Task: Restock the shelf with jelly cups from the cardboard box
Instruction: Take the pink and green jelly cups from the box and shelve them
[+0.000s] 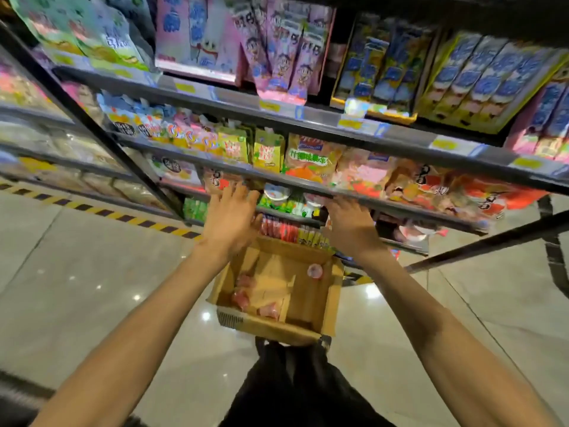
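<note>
Both arms reach forward to the shelf (400,208). The left hand (229,218) has its fingers straight and a little spread, and it holds nothing; its fingertips are at the dark front rail. The right hand (349,223) lies with its back up, and its fingertips go to the edge of the rail, where they are partly hidden, so I cannot tell if they hold something.

Between the two hands, just behind the fingertips, a jelly cup (276,192) with a white lid stands on the shelf. Something pink is close to the right fingertips, but it is too blurred to tell what it is.

Directly under the hands and nearer to the person is the open cardboard box (334,300). A few pink jelly cups (314,270) lie inside: one below the right wrist, the others below the left wrist.

Above both hands, snack bags (308,158) fill the next level. The shiny floor (77,272) is under the left forearm.
</note>
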